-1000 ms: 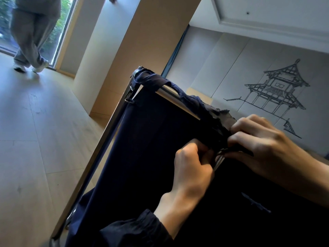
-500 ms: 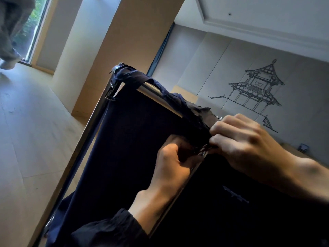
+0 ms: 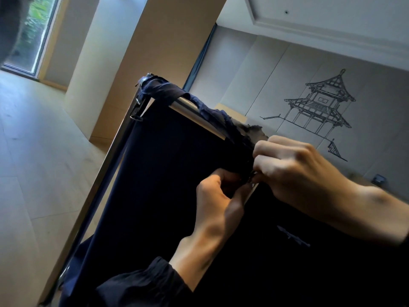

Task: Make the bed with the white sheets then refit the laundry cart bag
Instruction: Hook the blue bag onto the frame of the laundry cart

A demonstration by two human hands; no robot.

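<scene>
At the top rail (image 3: 194, 116) of the cart's metal frame, near the centre of the view, the navy laundry cart bag (image 3: 166, 185) hangs with its hem wrapped and bunched over the tube. The left hand (image 3: 219, 196), emerging from a dark sleeve (image 3: 143, 286), pinches a fold of the hem with curled fingers. The right hand (image 3: 294, 171), fingers bent, grips the bunched hem just beside it. The fingertips of both are buried in dark fabric, so the fastening itself cannot be made out. The bag's lower part and the cart's base are cut off. A metal clip (image 3: 137, 117) hangs at the far corner. Behind stand a beige pillar (image 3: 137, 52), a window (image 3: 37, 34), pale floor (image 3: 33, 162) and a pagoda drawing (image 3: 318, 107) on the wall.
</scene>
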